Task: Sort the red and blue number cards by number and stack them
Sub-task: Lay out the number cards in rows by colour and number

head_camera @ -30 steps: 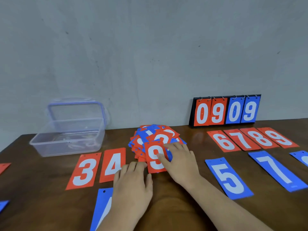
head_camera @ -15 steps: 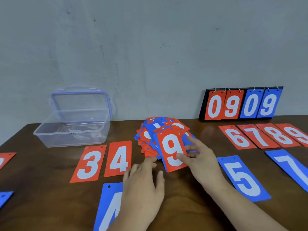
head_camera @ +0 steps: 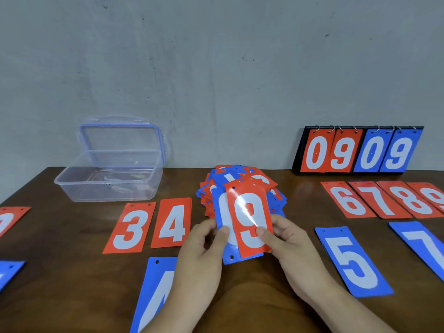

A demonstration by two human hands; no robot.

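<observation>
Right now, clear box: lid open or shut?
Open. The clear box has its lid standing upright at its back edge.

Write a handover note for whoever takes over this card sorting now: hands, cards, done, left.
Left hand holds a blue card; right hand pinches the red 9 card lapped over it, in front of the mixed pile.
Laid out: red 3, red 4, a red row from 6 to 9, blue 4, blue 5, blue 7.
Left: place both held cards, then sort the pile.
</observation>
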